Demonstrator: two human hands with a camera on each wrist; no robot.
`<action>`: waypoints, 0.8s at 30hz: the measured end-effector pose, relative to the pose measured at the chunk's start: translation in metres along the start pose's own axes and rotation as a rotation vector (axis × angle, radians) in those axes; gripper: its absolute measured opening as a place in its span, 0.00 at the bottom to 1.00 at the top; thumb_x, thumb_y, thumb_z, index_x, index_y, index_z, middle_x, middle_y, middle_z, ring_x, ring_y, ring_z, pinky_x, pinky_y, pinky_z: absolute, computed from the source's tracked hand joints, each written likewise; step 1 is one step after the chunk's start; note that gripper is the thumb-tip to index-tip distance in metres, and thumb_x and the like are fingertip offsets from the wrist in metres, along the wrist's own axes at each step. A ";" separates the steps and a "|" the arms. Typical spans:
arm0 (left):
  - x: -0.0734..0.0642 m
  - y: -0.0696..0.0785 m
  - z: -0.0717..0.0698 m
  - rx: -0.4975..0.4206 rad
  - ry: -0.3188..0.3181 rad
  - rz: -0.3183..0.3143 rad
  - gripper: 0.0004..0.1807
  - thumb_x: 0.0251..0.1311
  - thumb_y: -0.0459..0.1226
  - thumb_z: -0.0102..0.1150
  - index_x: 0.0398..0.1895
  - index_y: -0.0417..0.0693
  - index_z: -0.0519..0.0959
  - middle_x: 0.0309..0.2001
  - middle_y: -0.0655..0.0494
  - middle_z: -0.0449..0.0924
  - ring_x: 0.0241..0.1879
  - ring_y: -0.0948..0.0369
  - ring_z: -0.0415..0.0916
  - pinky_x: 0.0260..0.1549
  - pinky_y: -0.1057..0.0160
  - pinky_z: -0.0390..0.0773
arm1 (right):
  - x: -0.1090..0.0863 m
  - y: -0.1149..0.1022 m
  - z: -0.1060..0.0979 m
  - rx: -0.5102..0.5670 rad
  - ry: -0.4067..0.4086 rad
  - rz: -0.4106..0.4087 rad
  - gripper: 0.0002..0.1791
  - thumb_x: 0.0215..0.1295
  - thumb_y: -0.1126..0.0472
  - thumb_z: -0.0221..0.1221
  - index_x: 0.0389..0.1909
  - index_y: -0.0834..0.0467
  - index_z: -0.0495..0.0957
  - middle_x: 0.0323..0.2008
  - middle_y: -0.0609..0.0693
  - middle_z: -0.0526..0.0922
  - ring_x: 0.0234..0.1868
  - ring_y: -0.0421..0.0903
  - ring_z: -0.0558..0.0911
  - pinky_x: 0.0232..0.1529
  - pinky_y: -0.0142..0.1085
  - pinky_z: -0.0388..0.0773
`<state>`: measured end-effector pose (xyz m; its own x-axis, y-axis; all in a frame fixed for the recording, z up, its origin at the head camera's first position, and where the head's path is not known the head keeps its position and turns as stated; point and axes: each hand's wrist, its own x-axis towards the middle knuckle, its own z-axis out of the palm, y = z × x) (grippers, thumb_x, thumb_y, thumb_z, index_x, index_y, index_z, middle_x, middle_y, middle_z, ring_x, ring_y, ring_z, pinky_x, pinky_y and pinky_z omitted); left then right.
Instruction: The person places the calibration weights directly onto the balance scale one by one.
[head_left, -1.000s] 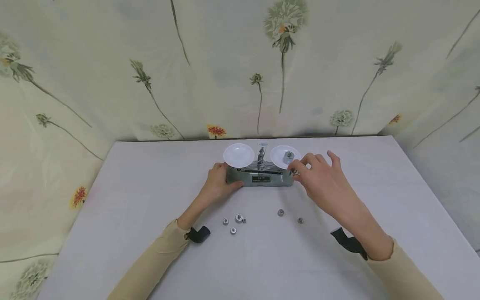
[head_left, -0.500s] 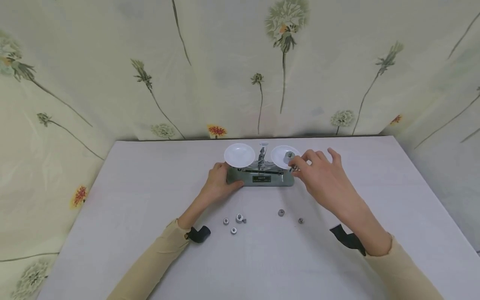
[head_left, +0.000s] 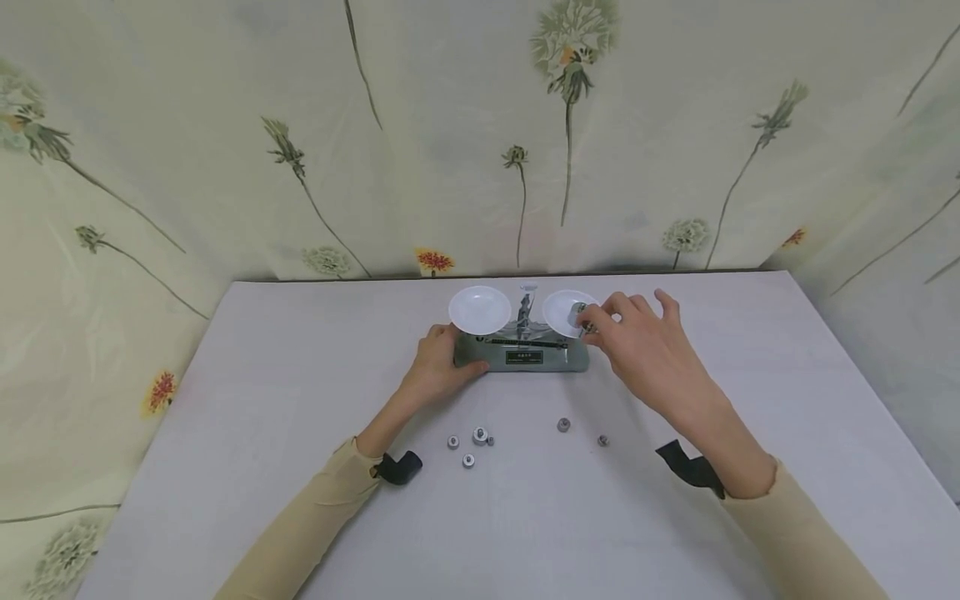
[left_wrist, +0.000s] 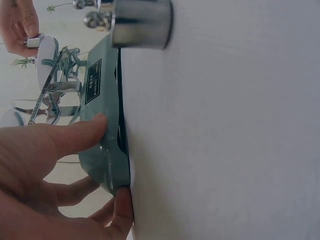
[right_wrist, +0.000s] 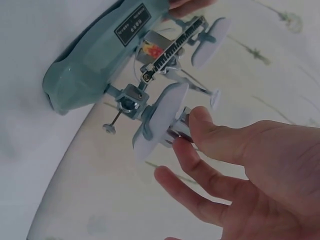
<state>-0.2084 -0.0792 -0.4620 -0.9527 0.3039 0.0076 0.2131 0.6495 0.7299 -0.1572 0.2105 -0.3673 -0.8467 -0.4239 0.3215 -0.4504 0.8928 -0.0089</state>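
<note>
A green balance scale (head_left: 523,357) with two white pans stands toward the far side of the table. My left hand (head_left: 435,367) grips the left end of its base, thumb on the front face, as the left wrist view also shows. My right hand (head_left: 645,350) pinches a small metal weight (left_wrist: 34,41) between thumb and fingers at the right pan (head_left: 558,315). Another metal weight (head_left: 577,309) stands on that pan, partly hidden by the fingers. Nothing lies on the left pan (head_left: 480,310). Whether the pinched weight touches the pan cannot be told.
Several loose metal weights (head_left: 480,435) stand in a cluster on the white table (head_left: 337,350) before the scale. Two more, a weight (head_left: 564,425) and a smaller one (head_left: 603,441), lie further right. A flower-printed cloth (head_left: 450,167) rises behind the table.
My right hand has shifted slightly inward and up with the pinched weight, bringing it over the right pan beside the standing weight. My left hand has stayed on the base.
</note>
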 end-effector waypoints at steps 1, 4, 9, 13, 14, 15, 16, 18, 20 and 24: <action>0.000 0.000 0.000 0.001 -0.001 -0.001 0.41 0.65 0.40 0.75 0.78 0.35 0.68 0.70 0.28 0.74 0.73 0.35 0.70 0.71 0.32 0.73 | 0.000 0.000 0.000 0.002 -0.001 0.000 0.15 0.67 0.65 0.73 0.52 0.54 0.82 0.44 0.57 0.85 0.48 0.60 0.85 0.69 0.78 0.66; 0.000 0.001 0.000 -0.002 -0.002 -0.004 0.41 0.65 0.40 0.75 0.78 0.35 0.68 0.70 0.28 0.74 0.72 0.35 0.70 0.70 0.33 0.74 | 0.002 0.001 0.002 0.007 0.000 -0.001 0.15 0.68 0.64 0.72 0.52 0.53 0.82 0.44 0.56 0.86 0.48 0.60 0.85 0.68 0.79 0.66; 0.001 0.001 0.000 0.014 -0.001 0.000 0.41 0.65 0.40 0.75 0.77 0.35 0.68 0.70 0.29 0.74 0.73 0.35 0.70 0.71 0.33 0.73 | 0.004 0.001 0.002 0.004 -0.006 0.003 0.14 0.69 0.63 0.71 0.53 0.53 0.82 0.45 0.56 0.86 0.51 0.61 0.86 0.68 0.79 0.65; 0.001 0.002 -0.001 0.016 0.000 -0.002 0.41 0.66 0.41 0.75 0.77 0.34 0.69 0.70 0.28 0.74 0.73 0.36 0.70 0.71 0.33 0.73 | 0.007 0.001 0.002 -0.002 -0.027 0.019 0.15 0.70 0.63 0.71 0.55 0.53 0.83 0.46 0.56 0.87 0.53 0.62 0.86 0.69 0.80 0.65; 0.001 0.002 -0.001 0.016 0.000 -0.005 0.41 0.66 0.41 0.75 0.77 0.34 0.69 0.70 0.28 0.74 0.73 0.36 0.70 0.71 0.33 0.73 | 0.007 0.001 0.002 -0.002 -0.030 0.021 0.15 0.70 0.63 0.71 0.55 0.53 0.83 0.46 0.56 0.87 0.54 0.62 0.86 0.69 0.80 0.64; 0.000 0.002 -0.001 0.015 -0.001 -0.008 0.41 0.66 0.41 0.74 0.77 0.34 0.69 0.70 0.28 0.73 0.73 0.36 0.70 0.71 0.33 0.73 | 0.008 0.001 0.002 -0.003 -0.031 0.022 0.14 0.70 0.63 0.70 0.55 0.53 0.83 0.47 0.56 0.87 0.54 0.62 0.86 0.69 0.80 0.65; 0.000 0.002 -0.001 0.013 -0.002 -0.012 0.41 0.66 0.41 0.75 0.77 0.34 0.69 0.70 0.28 0.73 0.73 0.35 0.70 0.71 0.33 0.73 | 0.008 0.001 0.003 -0.004 -0.030 0.022 0.14 0.71 0.63 0.70 0.55 0.53 0.83 0.47 0.56 0.87 0.55 0.62 0.86 0.69 0.80 0.65; 0.000 0.002 -0.001 0.012 -0.002 -0.016 0.41 0.66 0.41 0.74 0.77 0.34 0.69 0.70 0.28 0.73 0.72 0.35 0.70 0.71 0.33 0.74 | 0.008 0.001 0.003 -0.002 -0.026 0.020 0.14 0.71 0.63 0.70 0.54 0.53 0.83 0.46 0.55 0.87 0.55 0.63 0.86 0.69 0.79 0.64; -0.001 0.002 -0.001 0.009 -0.002 -0.019 0.41 0.66 0.41 0.74 0.77 0.34 0.69 0.71 0.28 0.72 0.72 0.34 0.70 0.70 0.33 0.74 | 0.009 0.001 0.004 -0.001 -0.023 0.018 0.13 0.72 0.63 0.69 0.54 0.53 0.83 0.46 0.55 0.87 0.56 0.63 0.85 0.69 0.79 0.64; -0.001 0.003 -0.001 0.006 -0.005 -0.025 0.41 0.66 0.41 0.74 0.78 0.35 0.68 0.71 0.28 0.72 0.73 0.34 0.70 0.70 0.33 0.74 | 0.010 0.002 0.005 0.003 -0.020 0.019 0.13 0.71 0.63 0.69 0.54 0.53 0.83 0.46 0.55 0.86 0.55 0.63 0.85 0.70 0.79 0.64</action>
<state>-0.2070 -0.0785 -0.4590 -0.9566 0.2910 -0.0138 0.1905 0.6609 0.7259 -0.1675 0.2071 -0.3687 -0.8605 -0.4103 0.3019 -0.4354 0.9000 -0.0179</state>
